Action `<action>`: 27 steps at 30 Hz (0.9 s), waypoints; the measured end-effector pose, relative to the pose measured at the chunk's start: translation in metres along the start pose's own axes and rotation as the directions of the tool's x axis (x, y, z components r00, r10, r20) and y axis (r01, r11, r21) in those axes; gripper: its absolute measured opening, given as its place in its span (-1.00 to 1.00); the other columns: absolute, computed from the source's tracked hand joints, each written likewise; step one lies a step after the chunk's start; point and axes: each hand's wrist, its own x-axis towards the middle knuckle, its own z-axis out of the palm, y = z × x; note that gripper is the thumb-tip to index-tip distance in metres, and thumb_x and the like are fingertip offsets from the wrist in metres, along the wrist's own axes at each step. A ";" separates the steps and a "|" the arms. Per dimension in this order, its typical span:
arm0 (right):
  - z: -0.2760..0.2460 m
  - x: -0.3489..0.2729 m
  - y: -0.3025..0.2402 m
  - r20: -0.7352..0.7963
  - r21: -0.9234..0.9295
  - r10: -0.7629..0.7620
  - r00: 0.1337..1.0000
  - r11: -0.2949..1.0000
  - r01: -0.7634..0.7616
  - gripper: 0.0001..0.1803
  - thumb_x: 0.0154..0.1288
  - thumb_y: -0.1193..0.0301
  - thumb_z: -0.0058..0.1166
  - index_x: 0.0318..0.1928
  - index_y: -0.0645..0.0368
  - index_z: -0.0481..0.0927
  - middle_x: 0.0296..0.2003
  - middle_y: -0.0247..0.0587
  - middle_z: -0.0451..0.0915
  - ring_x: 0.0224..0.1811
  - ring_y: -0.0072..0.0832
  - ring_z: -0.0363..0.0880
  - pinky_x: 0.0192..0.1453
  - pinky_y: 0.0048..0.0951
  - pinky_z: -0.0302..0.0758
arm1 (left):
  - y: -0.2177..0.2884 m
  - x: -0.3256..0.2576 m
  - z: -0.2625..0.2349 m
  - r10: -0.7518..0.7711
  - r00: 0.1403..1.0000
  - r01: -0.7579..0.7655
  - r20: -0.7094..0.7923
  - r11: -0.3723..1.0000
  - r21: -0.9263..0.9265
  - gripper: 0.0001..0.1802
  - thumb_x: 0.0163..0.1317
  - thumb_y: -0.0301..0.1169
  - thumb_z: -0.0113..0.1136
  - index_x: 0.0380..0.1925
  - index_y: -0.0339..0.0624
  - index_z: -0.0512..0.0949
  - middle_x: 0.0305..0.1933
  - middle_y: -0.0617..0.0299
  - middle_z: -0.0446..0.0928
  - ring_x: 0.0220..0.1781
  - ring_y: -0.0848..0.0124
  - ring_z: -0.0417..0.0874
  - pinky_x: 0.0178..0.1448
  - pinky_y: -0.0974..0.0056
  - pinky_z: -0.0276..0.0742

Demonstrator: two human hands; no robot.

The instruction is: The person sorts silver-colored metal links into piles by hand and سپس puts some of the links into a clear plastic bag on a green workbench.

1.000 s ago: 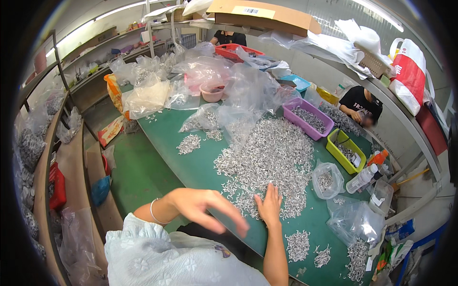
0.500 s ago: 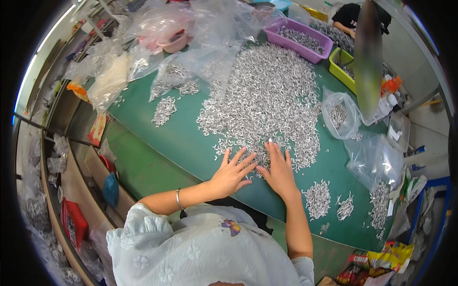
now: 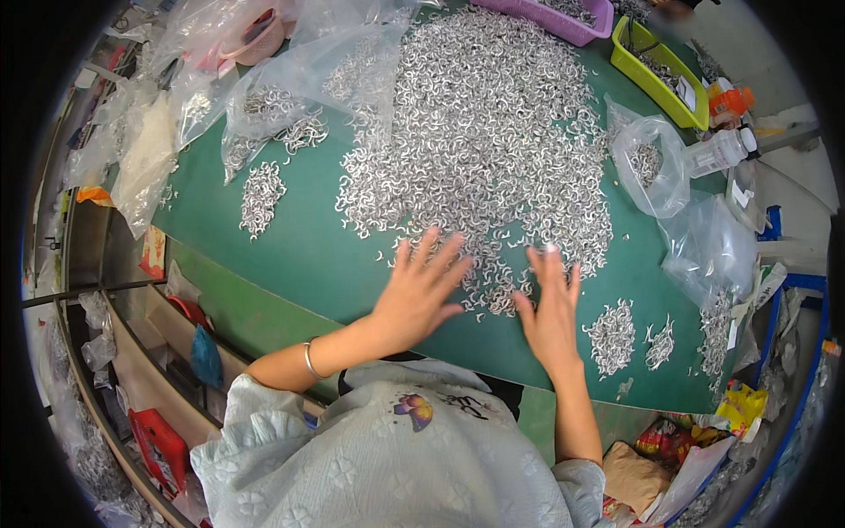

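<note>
A broad heap of small silvery curved metal hooks (image 3: 484, 114) covers the middle of the green table (image 3: 308, 229). At its near edge lies my left hand (image 3: 419, 286), fingers spread, the fingertips touching the loose hooks. My right hand (image 3: 553, 308) is further right with its fingers stretched out over the same edge, also holding nothing. Between the two hands sits a small cluster of hooks (image 3: 500, 297), close to my right thumb. Two little piles, a larger pile (image 3: 611, 338) and a smaller pile (image 3: 659, 343), lie to the right of my right hand.
Clear plastic bags, one bag (image 3: 651, 167) holding hooks, lie at the right beside a white bottle (image 3: 717, 151). A purple basket (image 3: 563, 22) and a lime-green basket (image 3: 660, 84) stand at the back. Another small pile (image 3: 262, 201) lies at left, near a large plastic bag (image 3: 308, 79).
My hands have moved apart, the right one shifting rightward, and a small cluster of hooks now shows between them. The whole view has tilted down toward the near side.
</note>
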 end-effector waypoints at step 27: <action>-0.008 0.004 0.000 -0.142 0.015 0.064 0.988 0.998 -0.062 -0.31 0.27 0.39 0.18 0.34 0.36 0.24 0.30 0.09 0.35 0.42 0.04 0.18 0.44 0.02 0.10 | -0.015 0.057 0.011 0.171 0.977 -0.196 0.129 0.957 0.215 -0.28 0.23 -0.09 0.21 0.33 -0.18 0.31 0.52 0.06 0.09 0.53 -0.03 0.05 0.41 -0.38 0.00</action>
